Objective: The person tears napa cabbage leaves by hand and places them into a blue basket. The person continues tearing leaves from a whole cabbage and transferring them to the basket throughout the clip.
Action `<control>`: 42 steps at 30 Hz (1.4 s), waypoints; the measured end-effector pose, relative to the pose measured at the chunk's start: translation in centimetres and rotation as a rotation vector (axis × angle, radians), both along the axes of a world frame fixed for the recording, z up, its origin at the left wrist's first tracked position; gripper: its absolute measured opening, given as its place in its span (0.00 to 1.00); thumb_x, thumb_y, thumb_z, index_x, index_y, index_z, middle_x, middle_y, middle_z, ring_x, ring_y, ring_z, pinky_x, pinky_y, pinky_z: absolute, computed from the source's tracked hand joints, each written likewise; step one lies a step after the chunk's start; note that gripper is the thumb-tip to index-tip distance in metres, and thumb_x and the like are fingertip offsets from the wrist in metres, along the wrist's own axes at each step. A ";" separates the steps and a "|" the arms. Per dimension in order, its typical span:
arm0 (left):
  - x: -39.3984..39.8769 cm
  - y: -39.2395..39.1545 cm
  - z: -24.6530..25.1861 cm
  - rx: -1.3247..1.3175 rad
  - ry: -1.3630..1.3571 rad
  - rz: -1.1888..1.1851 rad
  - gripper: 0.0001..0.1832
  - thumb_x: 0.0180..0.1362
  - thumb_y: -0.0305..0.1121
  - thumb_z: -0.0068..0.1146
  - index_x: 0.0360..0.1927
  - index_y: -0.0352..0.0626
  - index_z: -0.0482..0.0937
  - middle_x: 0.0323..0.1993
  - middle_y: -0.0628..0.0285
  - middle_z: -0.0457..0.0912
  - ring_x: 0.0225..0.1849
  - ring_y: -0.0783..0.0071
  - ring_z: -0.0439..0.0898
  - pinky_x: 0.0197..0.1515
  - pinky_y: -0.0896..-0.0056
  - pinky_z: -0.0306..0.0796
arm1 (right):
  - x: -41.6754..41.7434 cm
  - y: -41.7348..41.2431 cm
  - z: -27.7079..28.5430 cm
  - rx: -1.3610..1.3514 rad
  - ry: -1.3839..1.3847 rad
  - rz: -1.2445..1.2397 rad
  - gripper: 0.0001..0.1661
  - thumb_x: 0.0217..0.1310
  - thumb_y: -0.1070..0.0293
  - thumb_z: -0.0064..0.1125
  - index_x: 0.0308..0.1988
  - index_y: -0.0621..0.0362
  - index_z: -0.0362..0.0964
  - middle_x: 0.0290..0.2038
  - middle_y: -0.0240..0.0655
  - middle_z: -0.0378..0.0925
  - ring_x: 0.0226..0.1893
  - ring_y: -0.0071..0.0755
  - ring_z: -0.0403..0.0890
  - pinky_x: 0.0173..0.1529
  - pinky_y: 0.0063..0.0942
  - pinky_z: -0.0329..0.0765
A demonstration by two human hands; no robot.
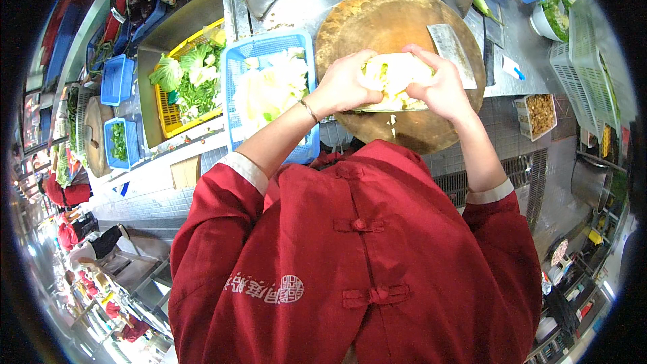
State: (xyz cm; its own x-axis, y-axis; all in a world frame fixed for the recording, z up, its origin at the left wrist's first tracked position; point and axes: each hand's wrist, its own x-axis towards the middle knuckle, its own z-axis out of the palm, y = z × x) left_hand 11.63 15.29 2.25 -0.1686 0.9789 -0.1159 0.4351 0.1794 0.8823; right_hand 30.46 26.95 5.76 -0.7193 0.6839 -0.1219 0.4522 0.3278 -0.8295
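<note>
Both my hands grip a pale cabbage piece [397, 78] over the front half of a round wooden chopping block [374, 15]. My left hand [349, 81] is on its left side and my right hand [445, 83] on its right, thumbs at the near side. Bright glare hides much of the cabbage's detail. A broad cleaver blade [451, 53] lies flat on the block beyond my right hand. To the left, a blue plastic basket [268, 41] holds pale cut leaves [273, 86], with my left forearm reaching across its near corner.
Farther left, a yellow basket [164, 111] of green leaves sits in a metal sink [146, 81]. Smaller blue baskets [117, 81] stand beyond. At right are a white tub of brown pieces [538, 116], a white bowl [543, 28] and stacked crates [581, 71]. Other people [68, 192] are at far left.
</note>
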 end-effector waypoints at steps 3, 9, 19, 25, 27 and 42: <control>-0.2 -0.2 -0.6 0.018 -0.046 -0.009 0.33 0.35 0.40 0.70 0.50 0.42 0.77 0.41 0.50 0.82 0.45 0.54 0.81 0.50 0.62 0.74 | 0.3 0.1 -0.6 -0.124 0.101 -0.011 0.36 0.38 0.75 0.63 0.54 0.59 0.74 0.45 0.43 0.80 0.47 0.34 0.80 0.52 0.27 0.75; -1.2 -0.3 -1.7 0.072 -0.278 -0.003 0.34 0.37 0.30 0.72 0.53 0.39 0.74 0.44 0.62 0.79 0.47 0.74 0.77 0.52 0.73 0.72 | 0.6 1.0 -2.2 -0.549 0.361 -0.127 0.38 0.36 0.82 0.60 0.55 0.66 0.73 0.47 0.36 0.79 0.47 0.28 0.79 0.51 0.24 0.76; -0.4 0.8 -2.0 0.117 -0.321 0.076 0.34 0.38 0.27 0.71 0.53 0.38 0.74 0.45 0.63 0.78 0.48 0.74 0.76 0.54 0.73 0.71 | 1.2 2.5 -3.9 -0.617 0.461 -0.176 0.38 0.34 0.84 0.57 0.54 0.67 0.72 0.48 0.38 0.78 0.46 0.28 0.79 0.52 0.24 0.75; 0.5 2.6 -2.9 0.186 -0.369 0.148 0.31 0.37 0.30 0.72 0.49 0.40 0.76 0.42 0.62 0.80 0.45 0.74 0.78 0.51 0.72 0.72 | 1.9 3.8 -4.7 -0.612 0.480 -0.244 0.38 0.35 0.85 0.56 0.55 0.67 0.72 0.48 0.38 0.78 0.47 0.29 0.79 0.53 0.24 0.75; 0.7 2.9 -3.0 0.220 -0.392 0.182 0.29 0.36 0.32 0.72 0.47 0.41 0.77 0.40 0.60 0.80 0.43 0.73 0.79 0.49 0.71 0.73 | 2.2 4.1 -4.9 -0.638 0.536 -0.281 0.38 0.35 0.85 0.57 0.55 0.67 0.72 0.49 0.38 0.78 0.48 0.29 0.79 0.53 0.24 0.75; 1.1 2.0 -2.4 0.296 -0.483 0.374 0.32 0.37 0.28 0.71 0.50 0.39 0.73 0.42 0.62 0.80 0.44 0.73 0.78 0.50 0.70 0.73 | 1.8 3.1 -4.8 -0.547 0.632 -0.321 0.38 0.37 0.86 0.60 0.56 0.69 0.70 0.49 0.42 0.79 0.48 0.33 0.80 0.53 0.27 0.76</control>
State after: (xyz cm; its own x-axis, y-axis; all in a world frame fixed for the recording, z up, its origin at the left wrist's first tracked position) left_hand 12.70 17.29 -0.16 -0.4985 0.8669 0.0006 -0.0650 -0.0380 0.9972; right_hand 32.30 30.10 0.95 -0.5464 0.8265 -0.1354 -0.1407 -0.2499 -0.9580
